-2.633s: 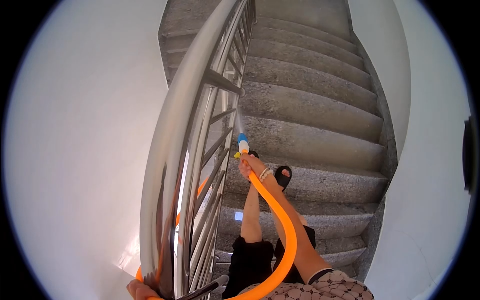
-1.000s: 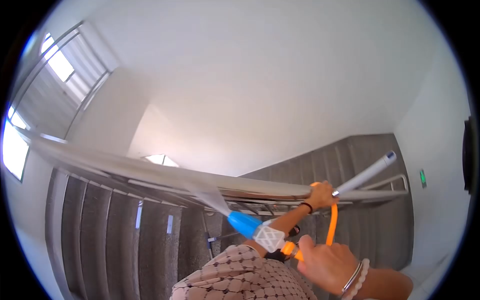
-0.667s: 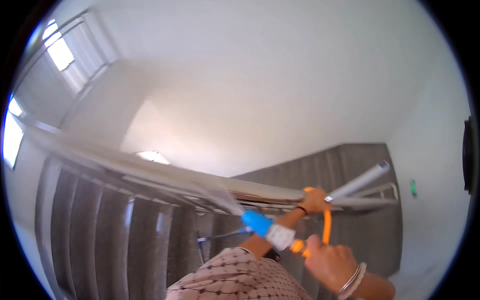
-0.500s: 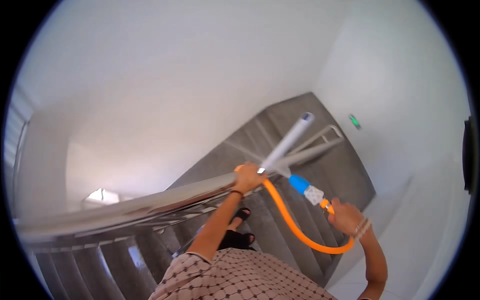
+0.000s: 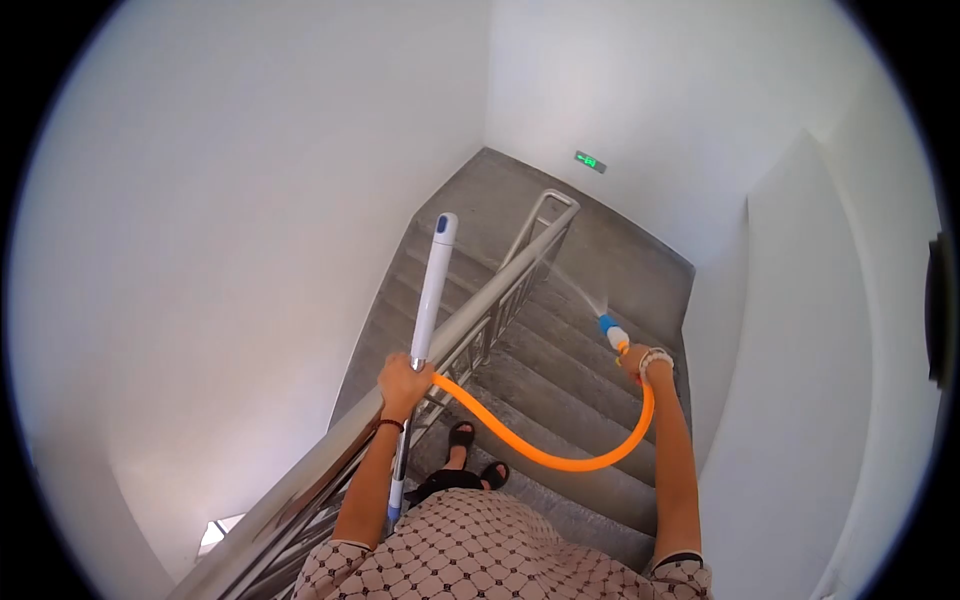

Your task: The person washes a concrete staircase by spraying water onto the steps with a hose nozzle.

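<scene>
My left hand [image 5: 405, 386] is closed around a white pole [image 5: 432, 295] with a dark blue inset at its top end. The pole stands nearly upright beside the handrail, and its lower end [image 5: 395, 497] shows below my wrist. An orange hose [image 5: 575, 464] hangs in a loop from my left hand to my right. Stretched out over the stairs, my right hand [image 5: 633, 364] grips a blue and white spray nozzle [image 5: 612, 330] at the hose's end. A thin jet of water [image 5: 575, 284] leaves the nozzle toward the far end of the handrail.
A metal handrail [image 5: 490, 292] slopes down along the left side of the grey stairs [image 5: 560, 372] to a landing [image 5: 625, 250]. White walls [image 5: 290, 200] enclose the stairwell. A green exit sign [image 5: 590, 161] is fixed low on the far wall. My sandalled feet [image 5: 462, 437] stand on a step.
The view has turned, so the stairs and landing lie straighter ahead. My right hand reaches farther out with the nozzle. The pole in my left hand is now more upright.
</scene>
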Demonstrator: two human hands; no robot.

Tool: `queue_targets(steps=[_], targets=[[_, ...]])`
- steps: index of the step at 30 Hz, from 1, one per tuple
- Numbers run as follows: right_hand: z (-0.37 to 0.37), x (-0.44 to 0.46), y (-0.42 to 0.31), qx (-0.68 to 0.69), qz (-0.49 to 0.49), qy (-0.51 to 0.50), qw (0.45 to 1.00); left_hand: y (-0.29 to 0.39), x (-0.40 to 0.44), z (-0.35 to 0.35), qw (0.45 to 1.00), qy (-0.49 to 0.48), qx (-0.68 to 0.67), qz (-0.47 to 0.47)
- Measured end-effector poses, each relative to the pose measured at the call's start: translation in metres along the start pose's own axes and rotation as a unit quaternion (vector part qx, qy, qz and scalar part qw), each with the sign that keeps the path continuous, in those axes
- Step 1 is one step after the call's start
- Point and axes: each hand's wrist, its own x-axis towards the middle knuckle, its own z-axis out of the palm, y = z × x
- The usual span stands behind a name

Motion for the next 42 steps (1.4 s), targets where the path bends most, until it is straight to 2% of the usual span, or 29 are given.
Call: queue_targets(steps=[2,6,9,11,12,14,15,17,19,21,23,25,28,29,30,32,35,37,39,40,42], targets=[[-0.011,-0.002,0.009,0.024,0.047,0.060,0.997,-0.001,0.002,0.003,1.000,0.013,0.001,0.011],[-0.001,0.011,0.039,0.143,0.096,0.084,0.981,-0.002,0.003,0.002,1.000,-0.003,-0.007,0.018],[0.026,0.017,0.057,0.221,0.117,0.059,0.966,0.006,0.003,-0.002,1.000,-0.012,-0.016,0.012],[0.072,0.026,0.067,0.352,0.118,-0.009,0.928,0.011,0.004,-0.001,0.999,-0.033,-0.010,0.013],[0.103,0.039,0.073,0.360,0.128,-0.020,0.924,0.007,0.005,0.004,1.000,-0.025,-0.005,-0.002],[0.184,0.056,0.081,0.553,0.128,-0.168,0.806,0.004,0.005,0.008,0.999,-0.030,0.011,-0.013],[0.221,0.051,0.074,0.564,0.141,-0.186,0.792,-0.002,0.004,0.013,0.998,-0.051,0.028,-0.007],[0.290,0.045,0.045,0.746,0.183,-0.191,0.611,-0.012,0.005,0.027,1.000,0.000,0.007,-0.029],[0.361,0.049,0.015,0.830,0.193,-0.200,0.484,-0.018,0.004,0.034,0.999,-0.035,0.018,-0.037],[0.439,0.062,-0.026,0.899,0.241,-0.217,0.295,-0.027,0.003,0.039,0.995,-0.013,-0.063,-0.073],[0.374,0.024,-0.062,0.910,0.278,-0.180,0.250,-0.034,0.003,0.039,0.979,-0.054,-0.174,-0.092],[0.438,0.052,-0.095,0.929,0.220,-0.256,0.153,-0.023,0.008,0.037,0.961,-0.137,-0.227,-0.078],[0.439,0.061,-0.139,0.922,0.273,-0.206,0.181,0.005,0.005,0.043,0.959,-0.118,-0.243,-0.089],[0.412,0.057,-0.142,0.918,0.285,-0.196,0.192,0.006,0.004,0.044,0.960,-0.116,-0.241,-0.085],[0.414,0.065,-0.151,0.918,0.291,-0.195,0.184,0.004,0.004,0.046,0.960,-0.124,-0.236,-0.084],[0.420,0.081,-0.163,0.938,0.227,-0.245,0.088,-0.004,0.005,0.045,0.962,-0.111,-0.237,-0.073],[0.426,0.107,-0.171,0.942,0.201,-0.263,0.053,-0.006,0.003,0.047,0.973,-0.107,-0.202,-0.019],[0.429,0.126,-0.164,0.942,0.198,-0.263,0.064,-0.010,0.005,0.046,0.966,-0.119,-0.221,-0.053],[0.434,0.145,-0.156,0.927,0.214,-0.307,0.016,-0.014,0.004,0.046,0.986,-0.117,-0.092,0.076],[0.434,0.152,-0.151,0.927,0.215,-0.308,0.016,-0.014,0.003,0.046,0.986,-0.117,-0.090,0.074],[0.426,0.160,-0.139,0.937,0.222,-0.258,0.083,-0.011,0.003,0.045,0.988,-0.116,-0.065,0.075]])
